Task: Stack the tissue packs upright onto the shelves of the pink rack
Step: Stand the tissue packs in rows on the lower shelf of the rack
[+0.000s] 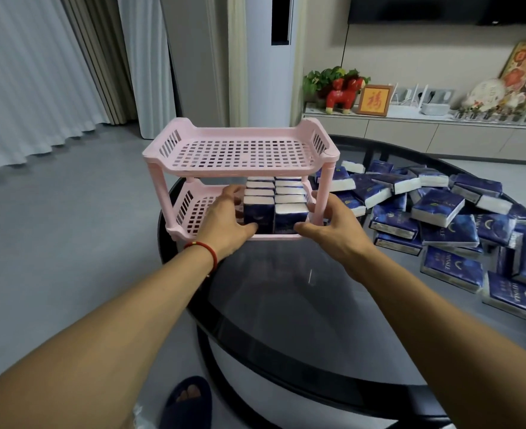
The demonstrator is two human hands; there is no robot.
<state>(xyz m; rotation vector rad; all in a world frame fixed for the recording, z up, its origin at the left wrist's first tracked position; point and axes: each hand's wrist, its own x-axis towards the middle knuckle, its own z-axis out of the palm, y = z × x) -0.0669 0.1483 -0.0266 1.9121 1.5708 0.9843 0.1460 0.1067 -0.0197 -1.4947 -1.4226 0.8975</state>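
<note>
The pink rack point(243, 151) stands at the far left of a black glass table point(286, 305); its top shelf is empty. On the lower shelf, blue tissue packs point(288, 193) stand upright in two rows on the right half. My left hand point(224, 219) clasps the front left pack point(257, 213), fingers on its left side and thumb on its face. My right hand point(336, 227) presses the front right pack point(289, 216), thumb low on its face and fingers curled by the rack's right front post. The left part of the lower shelf point(193, 209) is bare.
A big loose pile of blue tissue packs point(441, 218) covers the right side of the table. Behind it runs a low cabinet point(410, 134) with ornaments. Grey floor and curtains lie to the left. A slippered foot point(187, 397) shows below the table edge.
</note>
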